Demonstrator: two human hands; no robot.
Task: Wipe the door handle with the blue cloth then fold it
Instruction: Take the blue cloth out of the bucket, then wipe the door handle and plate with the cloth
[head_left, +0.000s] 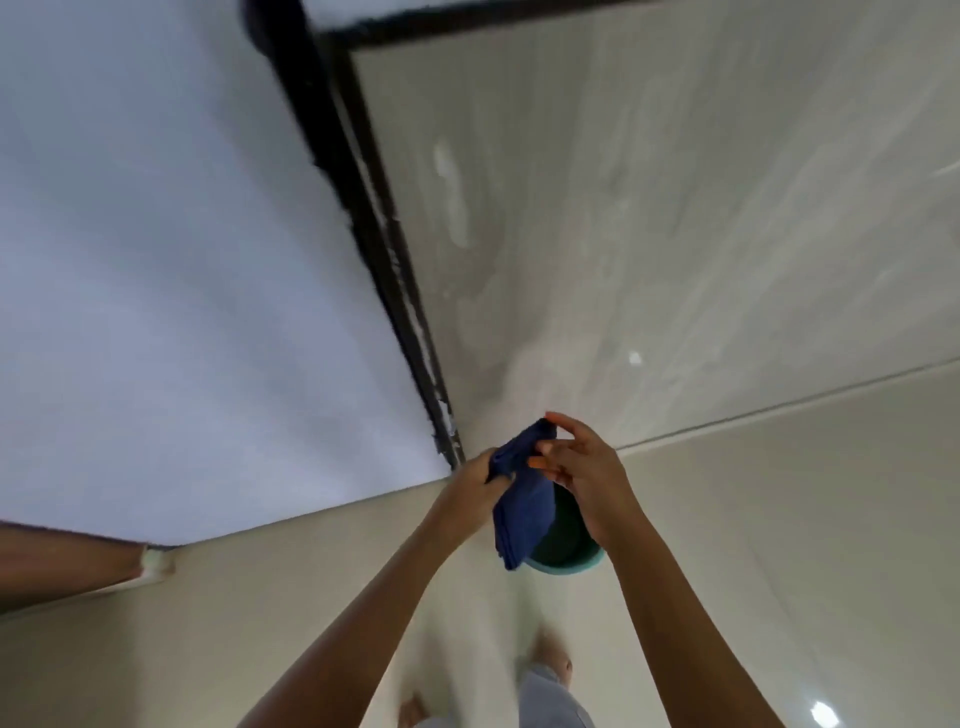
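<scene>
Two hands: both meet just below the centre of the frame, bare forearms reaching up from the bottom edge.
Left hand (475, 480): closed around the upper left part of the blue cloth.
Right hand (576, 467): thumb and fingertips pinch the cloth's top corner; the other fingers are loosely curled.
Blue cloth (522, 501): held in the air between the hands, already doubled over, its lower end hanging free in front of a bucket.
Door handle: not in view anywhere in the frame.
Step in hand: judged to be the folding, with the cloth partly gathered.
Risk, cloth: the pinch on the corner looks light; if it slips, the hanging end could drop into the bucket below, or the layers could slide apart and spoil the fold.
Risk, footing: bare feet (553, 662) stand on glossy tile near the bucket; a step forward could knock it.
Cloth texture: soft, thick, dark blue fabric, limp, falling in a long narrow fold.
Bucket (569, 558): round, teal plastic, smooth rim, dark inside; contents cannot be told.
Floor (779, 519): pale, shiny tiles with thin joint lines.
Upper left of frame: flat pale wall beside a black frame (363, 208), its paint chipped.
Sharpness: whole frame is motion-blurred.
</scene>
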